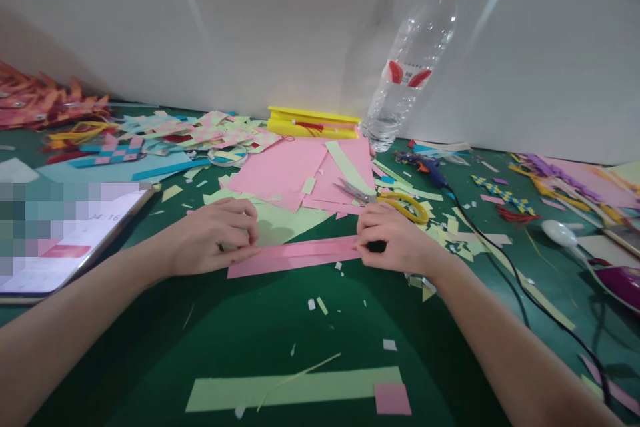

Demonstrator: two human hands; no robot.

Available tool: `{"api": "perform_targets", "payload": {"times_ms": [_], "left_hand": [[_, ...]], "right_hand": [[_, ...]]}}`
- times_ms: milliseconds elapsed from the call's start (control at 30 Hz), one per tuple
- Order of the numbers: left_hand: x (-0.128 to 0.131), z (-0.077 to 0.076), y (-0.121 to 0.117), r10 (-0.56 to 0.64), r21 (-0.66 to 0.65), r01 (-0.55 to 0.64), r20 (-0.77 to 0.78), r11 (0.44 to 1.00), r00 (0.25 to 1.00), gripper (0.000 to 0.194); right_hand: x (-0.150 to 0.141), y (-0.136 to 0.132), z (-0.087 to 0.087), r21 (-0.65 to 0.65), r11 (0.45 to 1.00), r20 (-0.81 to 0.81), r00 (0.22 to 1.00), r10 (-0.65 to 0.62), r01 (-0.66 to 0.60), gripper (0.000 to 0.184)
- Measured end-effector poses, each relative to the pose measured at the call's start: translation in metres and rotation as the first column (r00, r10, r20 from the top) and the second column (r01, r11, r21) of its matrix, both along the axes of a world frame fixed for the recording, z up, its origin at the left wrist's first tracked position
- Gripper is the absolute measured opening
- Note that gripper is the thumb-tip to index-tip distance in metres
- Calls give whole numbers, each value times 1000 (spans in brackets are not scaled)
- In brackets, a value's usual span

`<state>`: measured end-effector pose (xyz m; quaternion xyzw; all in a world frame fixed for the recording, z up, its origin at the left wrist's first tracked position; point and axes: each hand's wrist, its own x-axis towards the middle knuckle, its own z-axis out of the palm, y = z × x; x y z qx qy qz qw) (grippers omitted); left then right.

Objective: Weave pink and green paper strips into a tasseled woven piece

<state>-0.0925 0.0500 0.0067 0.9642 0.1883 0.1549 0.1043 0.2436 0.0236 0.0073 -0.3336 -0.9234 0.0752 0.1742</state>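
Note:
A long pink paper strip (300, 255) with a lengthwise fold lies between both hands, just above the green table. At its left end, my left hand (215, 233) is closed, thumb and fingers on the paper. My right hand (395, 240) pinches the right end between thumb and curled fingers. Behind that hand lie scissors with yellow handles (417, 208), blades parted. A pale green sheet (287, 221) and larger pink sheets (273, 170) spread out beyond the strip. Nearer to me rests a pale green strip (295, 387) with a small pink square (393, 399) on its right end.
A phone with a lit screen (80, 233) lies left. Against the wall stand a tilted clear bottle (410, 73) and a yellow roll (310, 125). A glue gun (425, 167) trails a black cable at right, near a white spoon-shaped item (560, 233). Paper scraps litter the table.

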Motion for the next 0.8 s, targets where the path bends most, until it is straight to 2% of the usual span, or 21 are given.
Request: {"api": "perform_targets", "payload": {"times_ms": [100,200,333,400,500,600,667,800], "left_hand": [[-4,-2,2,8,50,-9,6,999,1000,28],[-5,-4,3,39,118,-42,24,992,999,30],[2,-7,0,191,225,-213,117,951,975,30],[8,-8,-4,212,238,-234,117,943,970,26],[17,-9,-13,183,205,-188,46,961,982,25],[25,-9,-21,168,166,-161,-33,973,985,31],[29,-8,-24,162,140,-153,-56,978,985,31],[31,-6,-25,197,77,-191,-80,979,977,26]], "right_hand": [[-1,0,-2,5,1000,-25,1000,3,-3,18],[-3,0,-2,75,997,-138,990,-5,16,20],[-9,-3,2,172,981,-283,958,-42,94,19],[-13,-6,3,182,977,-255,965,-62,111,17],[-20,-11,0,158,984,-140,988,-65,87,18],[-24,-14,-4,112,993,-41,998,-42,47,40],[-24,-15,-6,84,996,-7,999,-37,38,48],[-22,-15,-7,19,998,-10,998,-62,62,39]]}}
